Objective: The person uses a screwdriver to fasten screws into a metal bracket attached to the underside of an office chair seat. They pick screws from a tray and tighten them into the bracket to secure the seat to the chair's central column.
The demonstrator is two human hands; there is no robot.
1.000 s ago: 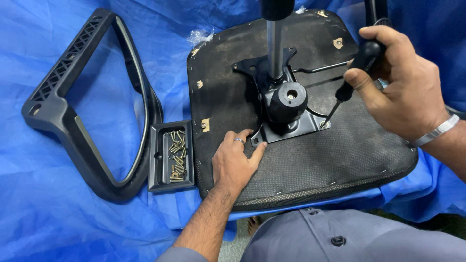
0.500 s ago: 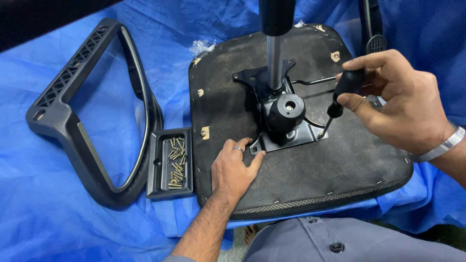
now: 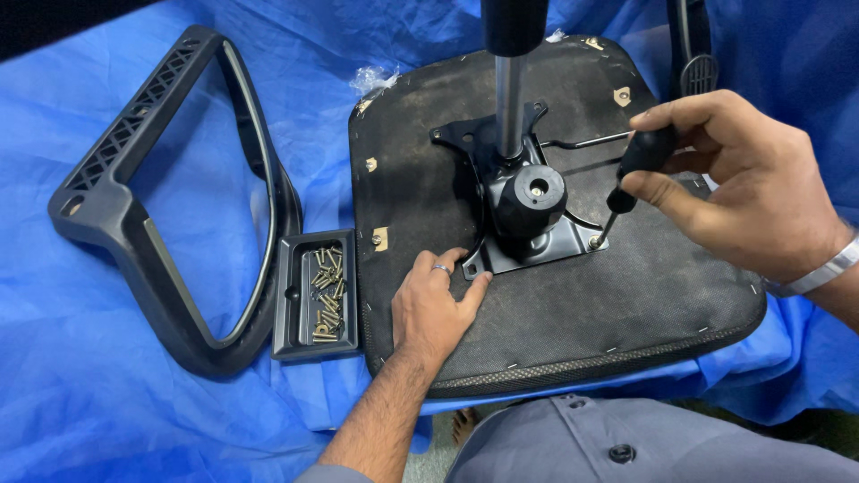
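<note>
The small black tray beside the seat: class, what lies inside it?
The tray holds a loose heap of brass-coloured screws. Its left part is bare, and whatever lies beneath the heap is covered.

A furniture assembly workshop: blue tarp, chair seat, tray of screws

Screw tray left of seat
</note>
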